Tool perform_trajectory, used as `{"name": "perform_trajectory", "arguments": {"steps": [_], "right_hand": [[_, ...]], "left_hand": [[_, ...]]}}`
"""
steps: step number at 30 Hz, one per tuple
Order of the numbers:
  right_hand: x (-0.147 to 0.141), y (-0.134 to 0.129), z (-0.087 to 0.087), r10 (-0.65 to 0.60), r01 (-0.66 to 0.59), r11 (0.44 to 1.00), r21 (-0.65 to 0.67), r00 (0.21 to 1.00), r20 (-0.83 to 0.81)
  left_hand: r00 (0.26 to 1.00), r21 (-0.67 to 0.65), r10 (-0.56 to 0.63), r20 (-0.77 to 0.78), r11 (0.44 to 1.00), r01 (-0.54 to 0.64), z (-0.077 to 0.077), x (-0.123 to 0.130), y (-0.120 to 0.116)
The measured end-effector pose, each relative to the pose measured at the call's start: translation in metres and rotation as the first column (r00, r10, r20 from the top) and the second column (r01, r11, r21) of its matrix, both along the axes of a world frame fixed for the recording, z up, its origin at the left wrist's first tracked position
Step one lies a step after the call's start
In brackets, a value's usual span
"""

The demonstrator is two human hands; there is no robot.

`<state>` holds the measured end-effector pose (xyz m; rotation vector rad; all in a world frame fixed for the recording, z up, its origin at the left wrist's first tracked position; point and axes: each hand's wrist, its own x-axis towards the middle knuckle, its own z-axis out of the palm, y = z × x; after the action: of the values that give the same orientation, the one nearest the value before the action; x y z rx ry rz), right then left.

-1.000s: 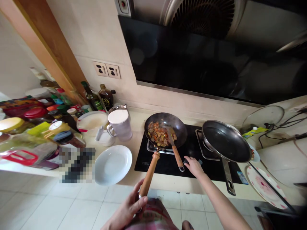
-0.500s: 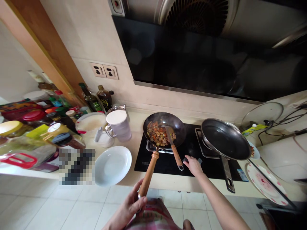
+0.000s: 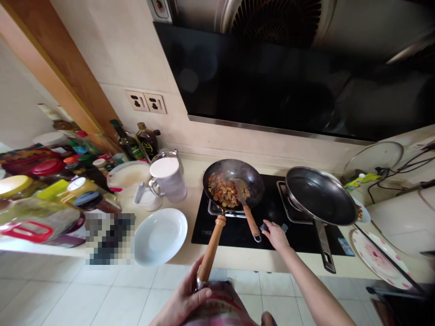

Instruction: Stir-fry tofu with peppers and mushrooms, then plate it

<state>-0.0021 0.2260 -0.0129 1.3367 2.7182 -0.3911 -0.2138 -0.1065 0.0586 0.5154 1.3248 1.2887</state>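
My left hand (image 3: pixel 190 294) is wrapped round the lower end of the wooden handle (image 3: pixel 212 246) of a dark wok (image 3: pixel 253 183) on the left burner. Chopped, browned food (image 3: pixel 222 190) lies in the wok, with faint steam above it. A spatula (image 3: pixel 250 219) rests in the wok, its wooden handle hanging over the rim, untouched. Just right of that handle, my right hand (image 3: pixel 276 235) pinches a dark stove knob (image 3: pixel 263 227) at the front of the black cooktop (image 3: pixel 234 237).
An empty frying pan (image 3: pixel 322 194) sits on the right burner, handle towards me. A white bowl (image 3: pixel 161 235) and a lidded jug (image 3: pixel 168 179) stand left of the stove, jars and bottles farther left. A dotted plate (image 3: pixel 377 258) lies at the right.
The view has shifted slightly. My left hand stays on the wok handle and my right hand stays at the knob, its fingers slightly turned.
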Motion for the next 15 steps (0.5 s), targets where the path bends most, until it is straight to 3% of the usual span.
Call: {"name": "perform_trajectory", "arguments": {"steps": [6, 10, 13, 15], "right_hand": [[-0.002, -0.001, 0.005, -0.025, 0.025, 1.000, -0.002, 0.999, -0.037], [-0.005, -0.015, 0.045, -0.030, 0.036, 0.998, 0.044, 0.991, -0.130], [-0.018, -0.035, 0.088, 0.274, -0.240, 0.957, 0.161, 0.931, -0.240], [-0.034, -0.045, 0.109, 0.513, -0.456, 0.848, 0.271, 0.835, -0.199]], "left_hand": [[0.997, 0.008, -0.030, -0.069, 1.000, 0.030, 0.008, -0.003, 0.005], [0.996, 0.023, -0.077, -0.042, 0.997, 0.078, 0.011, -0.004, 0.006], [0.996, 0.025, -0.062, -0.066, 0.998, 0.064, 0.009, -0.005, 0.004], [0.998, 0.033, -0.038, -0.056, 0.999, 0.039, 0.006, -0.005, 0.004]]}}
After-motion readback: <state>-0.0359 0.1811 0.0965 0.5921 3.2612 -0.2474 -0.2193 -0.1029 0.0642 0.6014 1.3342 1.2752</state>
